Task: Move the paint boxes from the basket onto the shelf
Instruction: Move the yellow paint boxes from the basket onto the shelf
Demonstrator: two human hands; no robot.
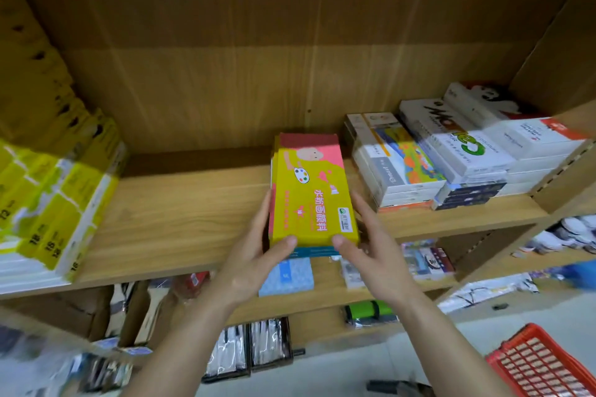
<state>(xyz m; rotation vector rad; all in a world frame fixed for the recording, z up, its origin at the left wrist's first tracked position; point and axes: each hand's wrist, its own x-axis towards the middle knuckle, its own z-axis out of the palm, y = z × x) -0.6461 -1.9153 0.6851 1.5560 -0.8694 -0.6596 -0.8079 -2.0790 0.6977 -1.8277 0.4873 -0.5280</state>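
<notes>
I have both hands, left hand (258, 255) and right hand (371, 251), clasping the yellow paint-box stack (311, 190) at the shelf's (167, 222) front edge; the red basket's (545, 364) contents are unclear.

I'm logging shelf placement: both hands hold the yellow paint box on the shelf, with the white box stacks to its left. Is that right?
Not quite. The head view shows both hands, left hand and right hand, holding the yellow paint box on the shelf, but the white box stacks stand to its right, not its left.
</notes>
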